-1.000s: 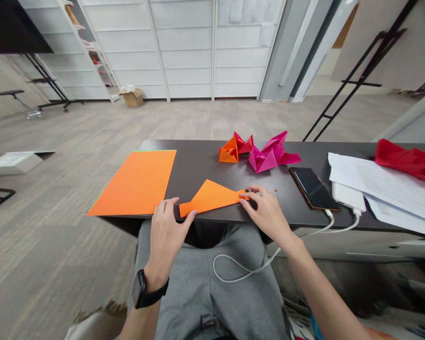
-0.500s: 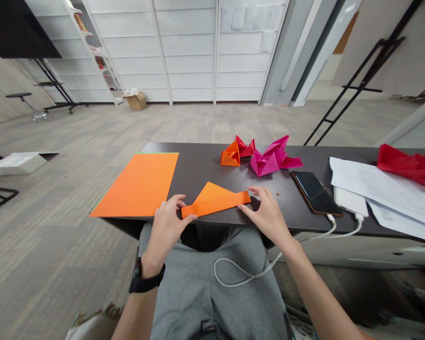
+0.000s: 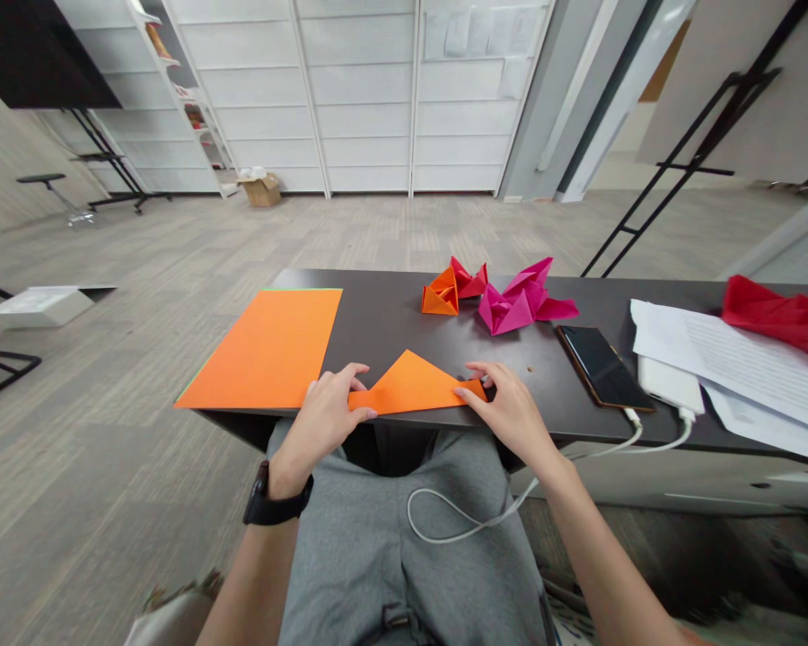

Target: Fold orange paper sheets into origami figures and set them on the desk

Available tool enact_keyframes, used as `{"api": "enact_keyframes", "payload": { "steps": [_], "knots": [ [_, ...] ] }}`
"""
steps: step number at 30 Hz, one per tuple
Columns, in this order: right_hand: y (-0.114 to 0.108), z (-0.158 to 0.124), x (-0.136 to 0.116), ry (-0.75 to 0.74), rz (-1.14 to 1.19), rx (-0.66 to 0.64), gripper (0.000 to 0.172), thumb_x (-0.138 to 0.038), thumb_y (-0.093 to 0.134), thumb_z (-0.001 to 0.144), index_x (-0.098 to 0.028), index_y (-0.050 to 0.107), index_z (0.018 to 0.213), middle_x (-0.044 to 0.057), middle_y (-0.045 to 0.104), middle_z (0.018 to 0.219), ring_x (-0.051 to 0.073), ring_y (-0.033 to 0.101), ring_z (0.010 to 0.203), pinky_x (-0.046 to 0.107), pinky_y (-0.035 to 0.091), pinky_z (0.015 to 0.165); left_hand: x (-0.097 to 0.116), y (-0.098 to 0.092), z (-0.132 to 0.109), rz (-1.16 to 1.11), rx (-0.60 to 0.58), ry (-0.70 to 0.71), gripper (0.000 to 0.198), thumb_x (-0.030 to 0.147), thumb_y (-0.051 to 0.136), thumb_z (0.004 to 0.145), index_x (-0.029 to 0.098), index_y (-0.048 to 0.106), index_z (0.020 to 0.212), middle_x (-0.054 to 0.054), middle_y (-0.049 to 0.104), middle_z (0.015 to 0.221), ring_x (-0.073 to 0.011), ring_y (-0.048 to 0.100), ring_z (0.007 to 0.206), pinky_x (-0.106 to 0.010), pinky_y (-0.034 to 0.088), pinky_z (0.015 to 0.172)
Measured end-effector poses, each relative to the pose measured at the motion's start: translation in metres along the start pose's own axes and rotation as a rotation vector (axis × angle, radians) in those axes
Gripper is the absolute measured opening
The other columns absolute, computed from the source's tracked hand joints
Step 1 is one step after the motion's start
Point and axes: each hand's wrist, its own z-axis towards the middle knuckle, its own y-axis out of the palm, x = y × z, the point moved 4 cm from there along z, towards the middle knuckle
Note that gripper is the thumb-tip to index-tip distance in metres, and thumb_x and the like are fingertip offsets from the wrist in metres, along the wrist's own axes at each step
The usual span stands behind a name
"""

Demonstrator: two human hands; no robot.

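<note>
A folded piece of orange paper [image 3: 414, 384] lies near the front edge of the dark table, its peak pointing away from me. My left hand [image 3: 329, 397] grips the left end, thumb along the near side and fingers over the far side. At the right end, my right hand [image 3: 505, 397] pinches the paper between thumb and fingers. Left of my hands rests a stack of flat orange sheets [image 3: 269, 345] with a thin green edge showing. Folded paper pieces in orange [image 3: 441, 293], red [image 3: 469, 280] and magenta [image 3: 522, 301] stand behind the paper.
To the right lie a phone [image 3: 602, 366], a white power bank [image 3: 671, 384] with a white cable [image 3: 458, 536] looping over my lap, printed sheets [image 3: 733, 350] and a red item [image 3: 777, 314]. The table's front edge [image 3: 431, 422] runs just before my legs.
The folded paper has turned slightly, its right end lower and its peak a little further right. Both hands stay at its ends; the left has shifted slightly up and right.
</note>
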Motion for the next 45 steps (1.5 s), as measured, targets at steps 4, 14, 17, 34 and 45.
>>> {"api": "enact_keyframes", "payload": {
  "steps": [4,14,17,34,45],
  "knots": [
    [0.000,-0.002,0.001,-0.008,0.023,-0.005,0.034,-0.045,0.064,0.087,-0.024,0.065,0.114,0.008,0.066,0.102,0.026,0.065,0.088,0.042,0.054,0.082,-0.003,0.002,0.004,-0.040,-0.041,-0.015,0.051,0.023,0.072,0.074,0.022,0.056,0.122,-0.004,0.074,0.097,-0.0268,0.068,0.091,-0.041,0.051,0.083],
    [-0.015,-0.012,-0.004,-0.067,-0.005,0.182,0.029,-0.036,0.062,0.089,-0.025,0.062,0.115,0.010,0.060,0.113,0.028,0.061,0.106,0.044,0.051,0.092,0.004,0.000,0.016,-0.109,0.083,0.046,0.029,0.011,0.073,0.075,0.022,0.061,0.099,-0.002,0.070,0.095,-0.0224,0.065,0.093,-0.038,0.052,0.086],
    [-0.014,-0.015,-0.002,-0.045,-0.006,0.209,0.027,-0.034,0.060,0.090,-0.023,0.061,0.115,0.009,0.064,0.104,0.026,0.064,0.094,0.043,0.053,0.085,0.003,0.002,0.014,-0.132,0.153,0.086,0.031,0.010,0.070,0.078,0.022,0.060,0.105,-0.001,0.070,0.093,-0.0204,0.065,0.088,-0.038,0.052,0.085],
    [-0.015,-0.015,-0.005,-0.012,0.033,0.356,0.013,-0.032,0.059,0.092,-0.020,0.064,0.092,0.007,0.067,0.092,0.020,0.067,0.077,0.034,0.054,0.067,-0.013,0.014,0.009,-0.396,0.268,0.170,0.012,0.026,0.059,0.091,0.020,0.065,0.100,-0.003,0.073,0.097,-0.0188,0.069,0.085,-0.031,0.055,0.080],
    [-0.009,-0.015,-0.002,-0.141,0.043,0.165,0.013,-0.022,0.057,0.093,-0.023,0.069,0.091,0.006,0.074,0.096,0.025,0.067,0.093,0.042,0.054,0.086,-0.006,0.009,0.006,-0.136,0.158,0.396,0.019,0.006,0.049,0.087,0.019,0.062,0.093,-0.005,0.071,0.100,-0.0212,0.066,0.097,-0.039,0.051,0.091]
  ]
}}
